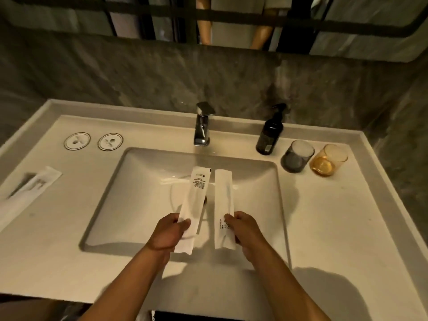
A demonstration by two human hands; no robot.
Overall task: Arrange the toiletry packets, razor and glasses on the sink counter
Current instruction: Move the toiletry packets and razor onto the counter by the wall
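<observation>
Holding one long white paper packet each, both hands hang over the white sink bowl (pixel 143 181). The left hand (pixel 168 232) pinches the white packet with small black print (pixel 195 200); the right hand (pixel 246 230) pinches the white packet with bold black letters (pixel 222 205). These two are not put down yet. At nine o'clock, a white packet with a dark thing inside (pixel 30 186) lies on the pale stone table (pixel 324 228). At two o'clock, a grey glass (pixel 297 156) and an amber glass (pixel 328 159) stand side by side. I cannot tell which is the razor.
</observation>
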